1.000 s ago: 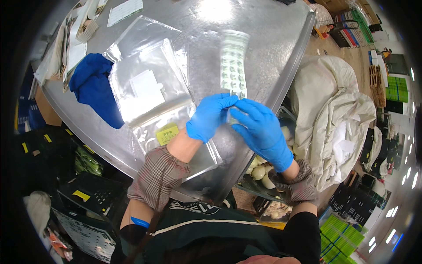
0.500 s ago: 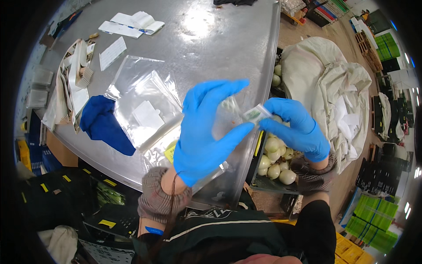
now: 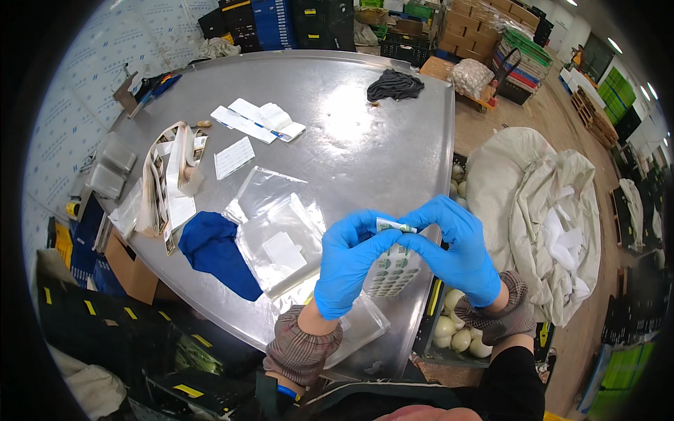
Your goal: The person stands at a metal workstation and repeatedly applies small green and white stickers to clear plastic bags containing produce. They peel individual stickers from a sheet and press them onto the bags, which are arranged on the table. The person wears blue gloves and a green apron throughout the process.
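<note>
Between my two blue-gloved hands is a sheet of stickers, white with rows of green print, hanging down with its top edge bent over. My left hand pinches that edge from the left. From the right, my right hand pinches the same edge, its thumb close to my left thumb. Both hands are above the right side of the metal table. Clear plastic bags lie left of my hands, topped by a white slip of paper. Below my right hand, a dark crate holds peeled white onions.
A blue cloth and a folded stack of paper lie at the table's left. Label sheets and a black cloth are farther back. A large beige sack stands beyond the table's right edge. Dark crates are at lower left.
My hands have come together, and the left one has closed on the sheet's top edge. The sheet now hangs in full view. The whole view has tilted up, showing the table's far edge.
</note>
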